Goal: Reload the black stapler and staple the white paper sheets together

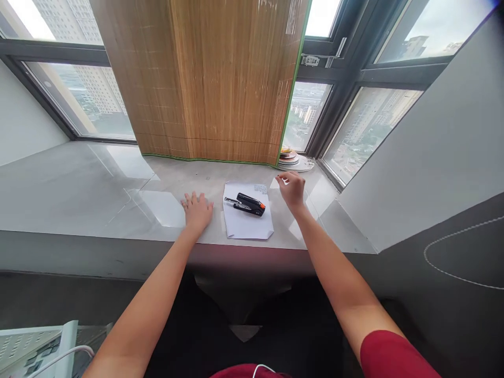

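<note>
My left hand rests palm down on the pale windowsill, its fingers spread and nothing in them. Just right of it lies a small stack of white paper with curled lower corners and a small printed block near the top right. On the paper sits a black stapler with an orange part at one end; its arms are spread apart and a metal strip shows on the left. To the right of the paper, my right hand is closed in a pinch. Whatever its fingertips hold is too small to make out.
A bamboo blind hangs behind the sill, between window panes. Stacked plates stand in the far right corner by the window frame. At lower left is a white rack with a cable; a bead chain hangs at right.
</note>
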The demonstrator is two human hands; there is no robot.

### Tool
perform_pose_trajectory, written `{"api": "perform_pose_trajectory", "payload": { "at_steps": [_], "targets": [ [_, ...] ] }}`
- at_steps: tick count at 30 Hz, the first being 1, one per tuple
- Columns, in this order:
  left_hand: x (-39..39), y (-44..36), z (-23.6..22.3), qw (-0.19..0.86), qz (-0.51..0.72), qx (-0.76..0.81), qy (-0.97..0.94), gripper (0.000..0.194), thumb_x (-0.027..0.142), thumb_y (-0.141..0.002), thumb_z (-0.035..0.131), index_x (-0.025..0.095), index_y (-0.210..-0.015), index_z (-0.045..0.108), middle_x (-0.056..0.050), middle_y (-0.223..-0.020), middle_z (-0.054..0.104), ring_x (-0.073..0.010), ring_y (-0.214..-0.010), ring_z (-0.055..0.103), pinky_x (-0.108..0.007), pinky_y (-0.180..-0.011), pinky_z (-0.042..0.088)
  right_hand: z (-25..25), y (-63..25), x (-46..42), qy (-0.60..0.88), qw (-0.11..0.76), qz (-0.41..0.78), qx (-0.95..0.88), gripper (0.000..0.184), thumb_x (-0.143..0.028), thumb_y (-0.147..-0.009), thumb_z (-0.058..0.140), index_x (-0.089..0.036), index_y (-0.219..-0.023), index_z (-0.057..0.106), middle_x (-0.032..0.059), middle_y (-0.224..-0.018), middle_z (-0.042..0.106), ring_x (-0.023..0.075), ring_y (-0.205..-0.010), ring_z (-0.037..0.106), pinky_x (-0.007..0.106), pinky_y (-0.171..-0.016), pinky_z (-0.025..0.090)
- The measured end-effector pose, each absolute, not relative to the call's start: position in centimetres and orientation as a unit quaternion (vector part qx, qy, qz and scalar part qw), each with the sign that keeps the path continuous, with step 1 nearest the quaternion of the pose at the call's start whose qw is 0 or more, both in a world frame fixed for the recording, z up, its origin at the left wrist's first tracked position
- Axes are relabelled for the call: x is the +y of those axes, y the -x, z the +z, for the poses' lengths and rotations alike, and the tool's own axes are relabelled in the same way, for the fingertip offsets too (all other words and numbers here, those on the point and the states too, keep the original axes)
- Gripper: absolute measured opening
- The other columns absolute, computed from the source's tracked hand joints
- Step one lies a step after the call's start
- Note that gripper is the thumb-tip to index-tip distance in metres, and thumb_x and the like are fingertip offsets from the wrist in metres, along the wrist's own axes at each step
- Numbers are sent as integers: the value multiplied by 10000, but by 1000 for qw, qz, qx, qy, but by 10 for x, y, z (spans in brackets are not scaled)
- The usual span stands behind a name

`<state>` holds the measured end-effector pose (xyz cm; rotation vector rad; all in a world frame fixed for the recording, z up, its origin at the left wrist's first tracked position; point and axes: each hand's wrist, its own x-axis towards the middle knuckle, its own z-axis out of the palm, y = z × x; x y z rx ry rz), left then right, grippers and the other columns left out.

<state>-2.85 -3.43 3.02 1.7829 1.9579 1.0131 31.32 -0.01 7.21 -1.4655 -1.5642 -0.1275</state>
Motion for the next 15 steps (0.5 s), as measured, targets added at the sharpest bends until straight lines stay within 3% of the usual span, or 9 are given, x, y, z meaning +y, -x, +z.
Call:
{"api": "perform_pose_trajectory", "payload": {
  "at_steps": [3, 5, 9, 12, 15],
  "targets": [
    [-23, 41, 5, 109, 261, 718, -636, 570, 407, -1027, 611, 78, -1492, 627, -346, -1751, 367, -534, -1698, 186, -754, -1334, 45, 57, -354, 45, 720, 338, -28, -605, 236, -216, -1023, 583, -140, -1035, 807, 173, -1137, 795, 277, -1055, 690, 393, -994, 517],
    [-22, 42, -4, 89, 253, 712, -649, 579, 439, -1037, 589, 89, -1498, 622, -353, -1737, 387, -541, -1688, 216, -759, -1328, 83, 45, -366, 62, 747, 284, -3, -601, 237, -181, -998, 593, -123, -1040, 819, 193, -1159, 793, 280, -1082, 686, 362, -968, 503],
    [-24, 38, -7, 69, 242, 710, -658, 544, 430, -1043, 569, 106, -1477, 620, -355, -1719, 408, -540, -1673, 253, -753, -1322, 126, 28, -369, 74, 748, 244, 28, -617, 225, -112, -952, 600, -110, -981, 823, 206, -1121, 799, 269, -1029, 698, 332, -931, 494],
    [-23, 39, -5, 50, 229, 714, -659, 491, 390, -1031, 577, 88, -1415, 629, -385, -1666, 438, -559, -1634, 304, -761, -1297, 178, 23, -372, 70, 738, 240, 21, -630, 271, -121, -966, 574, -101, -1120, 795, 204, -1205, 785, 286, -1111, 680, 354, -1003, 487],
    [-6, 48, 3, 45, 255, 718, -646, 429, 370, -977, 651, 116, -1323, 643, -357, -1474, 588, -550, -1492, 468, -733, -1228, 322, 19, -375, 53, 730, 246, -11, -637, 355, -135, -973, 556, -98, -1289, 714, 219, -1329, 738, 336, -1283, 602, 420, -1084, 461]
  ]
}}
